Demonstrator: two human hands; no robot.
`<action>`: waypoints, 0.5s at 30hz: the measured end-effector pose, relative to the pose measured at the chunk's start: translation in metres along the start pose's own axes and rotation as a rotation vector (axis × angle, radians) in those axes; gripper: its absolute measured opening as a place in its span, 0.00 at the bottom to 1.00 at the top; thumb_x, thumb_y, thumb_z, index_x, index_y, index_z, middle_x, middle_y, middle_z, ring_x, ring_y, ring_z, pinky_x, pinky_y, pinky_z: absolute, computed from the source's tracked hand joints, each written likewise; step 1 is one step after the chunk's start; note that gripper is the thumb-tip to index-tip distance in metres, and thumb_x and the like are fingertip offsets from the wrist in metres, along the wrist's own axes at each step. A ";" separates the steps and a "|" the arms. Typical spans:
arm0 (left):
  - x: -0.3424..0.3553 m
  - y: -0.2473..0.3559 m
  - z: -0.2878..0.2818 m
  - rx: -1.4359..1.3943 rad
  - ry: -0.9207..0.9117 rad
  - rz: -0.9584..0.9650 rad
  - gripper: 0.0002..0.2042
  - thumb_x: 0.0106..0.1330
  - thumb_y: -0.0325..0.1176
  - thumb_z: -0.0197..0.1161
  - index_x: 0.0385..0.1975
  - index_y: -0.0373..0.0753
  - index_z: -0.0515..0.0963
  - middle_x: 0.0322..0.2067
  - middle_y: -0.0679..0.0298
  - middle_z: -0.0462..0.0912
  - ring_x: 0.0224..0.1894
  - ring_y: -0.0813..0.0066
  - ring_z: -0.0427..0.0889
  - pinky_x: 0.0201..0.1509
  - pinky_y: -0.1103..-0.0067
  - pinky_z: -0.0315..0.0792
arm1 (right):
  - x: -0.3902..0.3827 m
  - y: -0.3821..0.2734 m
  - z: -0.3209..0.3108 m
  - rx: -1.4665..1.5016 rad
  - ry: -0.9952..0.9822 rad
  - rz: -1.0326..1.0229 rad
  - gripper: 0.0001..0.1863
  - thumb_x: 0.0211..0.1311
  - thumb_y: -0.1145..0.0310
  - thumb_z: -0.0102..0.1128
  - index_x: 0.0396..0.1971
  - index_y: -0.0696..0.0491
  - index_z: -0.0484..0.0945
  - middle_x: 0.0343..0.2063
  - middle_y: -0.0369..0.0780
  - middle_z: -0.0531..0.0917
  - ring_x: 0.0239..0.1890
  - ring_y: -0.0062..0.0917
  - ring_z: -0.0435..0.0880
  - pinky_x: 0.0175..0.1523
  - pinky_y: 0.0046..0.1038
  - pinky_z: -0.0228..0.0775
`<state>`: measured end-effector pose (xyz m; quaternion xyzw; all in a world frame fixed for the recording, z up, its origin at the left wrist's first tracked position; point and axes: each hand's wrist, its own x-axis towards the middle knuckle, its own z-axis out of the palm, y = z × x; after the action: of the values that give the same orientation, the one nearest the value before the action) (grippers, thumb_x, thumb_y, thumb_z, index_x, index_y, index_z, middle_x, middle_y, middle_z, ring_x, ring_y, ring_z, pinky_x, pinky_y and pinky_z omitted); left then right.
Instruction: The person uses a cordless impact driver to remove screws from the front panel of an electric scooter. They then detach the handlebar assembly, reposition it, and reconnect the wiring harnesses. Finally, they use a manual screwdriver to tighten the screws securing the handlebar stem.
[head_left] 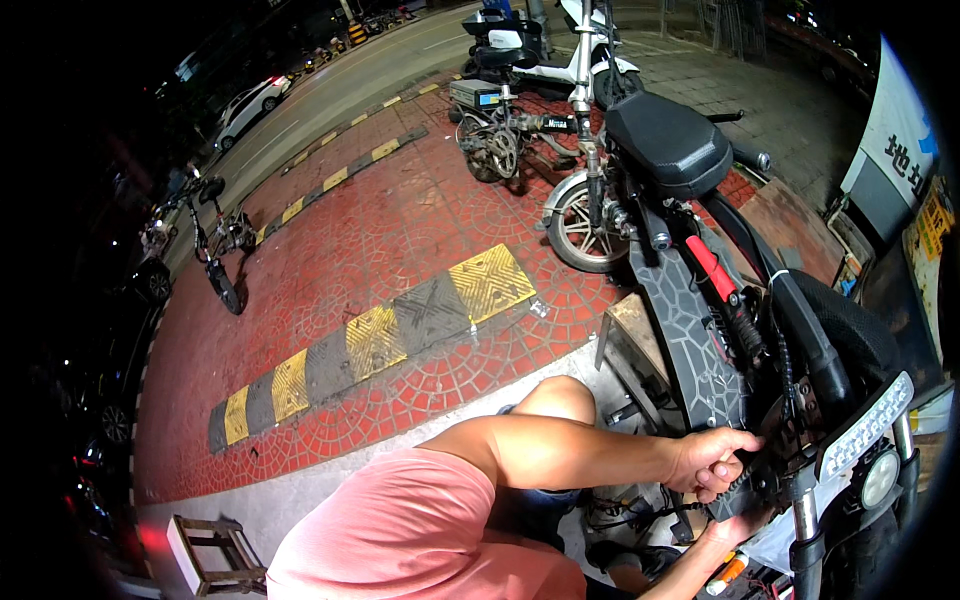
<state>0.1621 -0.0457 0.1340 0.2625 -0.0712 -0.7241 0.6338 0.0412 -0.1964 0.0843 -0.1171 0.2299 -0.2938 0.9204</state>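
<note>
An electric scooter [700, 330] with a black seat [668, 140] and a black deck with grey crack-like lines stands at my right. My left hand [708, 464], at the end of my outstretched arm, is curled by the near end of the deck. Its fingers are closed, and anything inside them is hidden. Below it, my right hand [742, 526] reaches under the same end of the scooter, its fingers hidden behind dark parts. Close by are a clear-lensed light bar [868, 428], a round lamp [880, 479] and black fork tubes [806, 545]. An orange-and-white stick-shaped thing [728, 574] lies below my right hand.
A wooden stand [632, 325] sits beside the deck. A small wooden stool [218, 553] is at the lower left. A yellow-and-black ramp [378, 335] crosses the red paving. Other scooters [490, 130] stand behind, and a white car [250, 110] is on the road.
</note>
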 end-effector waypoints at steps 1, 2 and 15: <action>0.001 0.000 0.001 0.002 0.009 -0.001 0.29 0.75 0.62 0.46 0.12 0.52 0.60 0.09 0.77 0.54 0.10 0.81 0.52 0.23 0.75 0.52 | 0.004 -0.003 -0.010 0.009 -0.045 0.018 0.29 0.80 0.56 0.32 0.60 0.63 0.73 0.54 0.50 0.79 0.53 0.40 0.77 0.62 0.49 0.69; 0.001 0.000 0.001 0.003 0.018 -0.003 0.29 0.75 0.62 0.46 0.12 0.52 0.60 0.09 0.77 0.54 0.10 0.81 0.52 0.23 0.75 0.52 | 0.009 -0.007 -0.021 0.018 -0.090 0.035 0.29 0.80 0.56 0.32 0.60 0.63 0.73 0.53 0.50 0.79 0.53 0.40 0.77 0.61 0.49 0.70; 0.004 -0.002 -0.002 -0.017 0.034 -0.003 0.29 0.74 0.62 0.47 0.12 0.52 0.59 0.09 0.77 0.54 0.10 0.81 0.52 0.23 0.75 0.52 | -0.025 0.017 0.052 -0.126 0.221 -0.111 0.29 0.78 0.55 0.31 0.56 0.68 0.67 0.35 0.57 0.75 0.27 0.45 0.79 0.18 0.41 0.77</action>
<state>0.1606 -0.0484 0.1306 0.2697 -0.0537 -0.7211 0.6359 0.0570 -0.1636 0.1323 -0.1540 0.3409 -0.3406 0.8626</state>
